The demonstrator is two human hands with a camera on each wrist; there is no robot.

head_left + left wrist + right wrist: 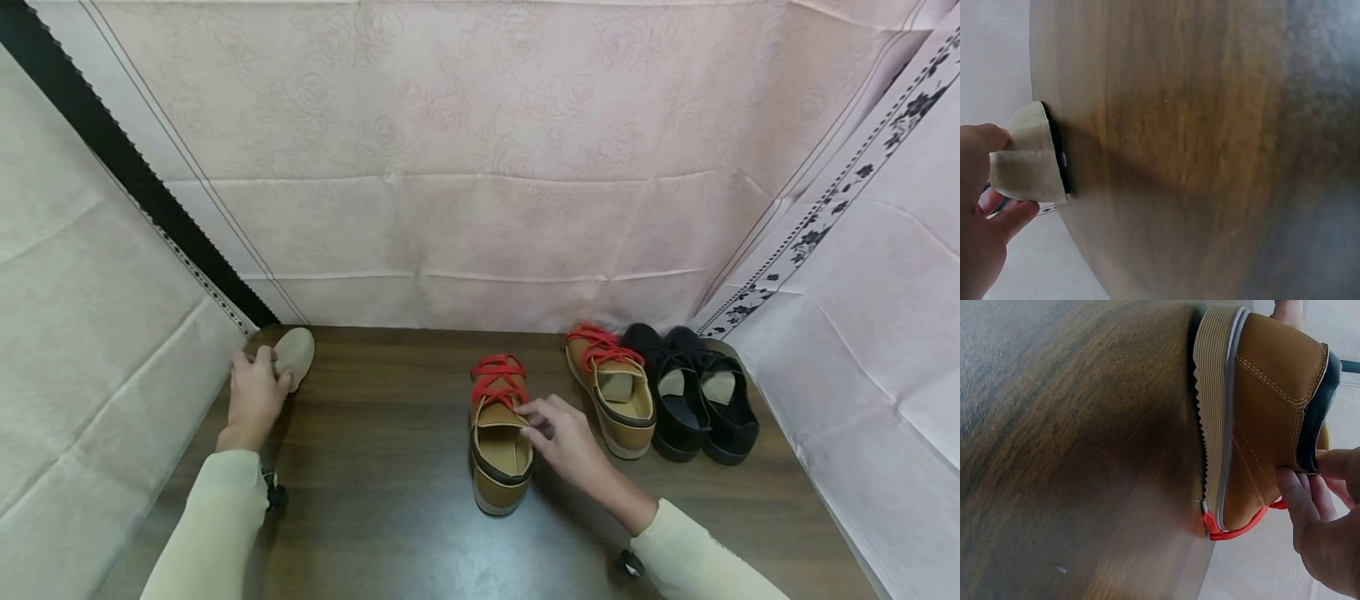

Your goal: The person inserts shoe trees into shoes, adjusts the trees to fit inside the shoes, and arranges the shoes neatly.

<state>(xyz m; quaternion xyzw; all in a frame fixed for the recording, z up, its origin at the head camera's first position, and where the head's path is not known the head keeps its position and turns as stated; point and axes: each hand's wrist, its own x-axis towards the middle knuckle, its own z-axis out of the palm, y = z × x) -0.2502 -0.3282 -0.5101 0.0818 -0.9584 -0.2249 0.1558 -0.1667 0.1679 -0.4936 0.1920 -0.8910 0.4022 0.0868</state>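
At the far left corner of the wooden surface, my left hand (257,392) holds a beige rounded pad (295,357) that looks like a shoe insert. The left wrist view has this pad (1027,156) curved, a dark edge beneath it, and my thumb and fingers on opposite sides. Near the middle stands a tan shoe (487,454) with red laces (498,379), toe toward the back wall. My right hand (562,437) pinches its opening's rim on the right side. In the right wrist view, fingertips (1294,487) press the outside of the tan shoe (1266,419) just below its dark collar.
To the right stands a second tan shoe (626,417) with red laces, then a black shoe (678,433) and another black shoe (731,437) close beside it. Pale cloth (480,167) hangs along the back, and cloth walls flank the wooden surface (375,492).
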